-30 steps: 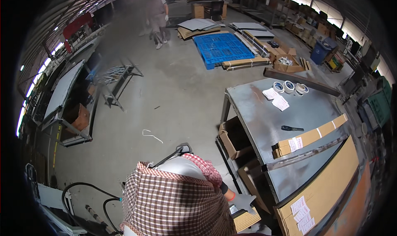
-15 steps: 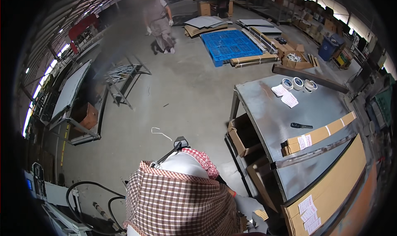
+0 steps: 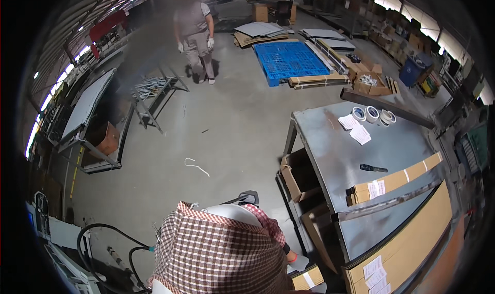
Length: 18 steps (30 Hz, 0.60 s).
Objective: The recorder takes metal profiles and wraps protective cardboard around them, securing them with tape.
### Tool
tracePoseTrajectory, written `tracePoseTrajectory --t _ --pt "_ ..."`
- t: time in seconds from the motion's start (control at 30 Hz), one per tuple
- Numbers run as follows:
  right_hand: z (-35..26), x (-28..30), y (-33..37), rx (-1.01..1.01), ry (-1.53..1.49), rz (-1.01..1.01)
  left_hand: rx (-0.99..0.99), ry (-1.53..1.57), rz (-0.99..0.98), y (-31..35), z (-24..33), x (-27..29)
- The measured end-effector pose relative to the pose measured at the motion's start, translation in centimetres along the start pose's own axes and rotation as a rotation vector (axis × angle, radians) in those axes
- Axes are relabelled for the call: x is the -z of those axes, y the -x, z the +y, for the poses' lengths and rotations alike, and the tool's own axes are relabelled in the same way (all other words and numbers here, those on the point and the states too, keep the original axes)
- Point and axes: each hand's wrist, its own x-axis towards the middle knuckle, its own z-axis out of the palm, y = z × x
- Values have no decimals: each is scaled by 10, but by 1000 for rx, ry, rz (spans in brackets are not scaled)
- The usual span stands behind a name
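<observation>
At the bottom centre, close to me, is a person under a large brown-and-white check cloth [image 3: 221, 247], with a white surface [image 3: 234, 212] and a dark device [image 3: 249, 197] at its far edge. That person's red-check sleeve [image 3: 270, 227] leads to a grey-gloved hand [image 3: 299, 263] beside a strapped cardboard bundle [image 3: 305, 279]. The glove's finger grip is unclear. A small grey piece [image 3: 319, 288], possibly my right hand, touches the bundle at the lower edge; its fingers are cut off. My left hand does not appear.
A metal table [image 3: 330, 139] at right bears tape rolls [image 3: 372, 114], paper slips and a cardboard bundle [image 3: 397, 178]. Cardboard sheets [image 3: 407, 237] lie nearer. Black hoses [image 3: 111, 227] loop at lower left. A distant person [image 3: 198, 41] stands near a blue pallet [image 3: 291, 61].
The dark device has shifted right and nearer. The close person's gloved hand is lower and farther left, and more of the bundle shows. The distant person looks nearer and more upright.
</observation>
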Motion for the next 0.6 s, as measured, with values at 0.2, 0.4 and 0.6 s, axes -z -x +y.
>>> tracePoseTrajectory --t 0.2,0.4,0.6 --pt "-6 45 14 -155 -59 17 16 141 113 -25 9 7" --pt "-4 71 22 -248 -173 2 34 173 148 -30 6 15" --pt "-10 105 47 -463 -641 199 20 188 144 -35 10 13"
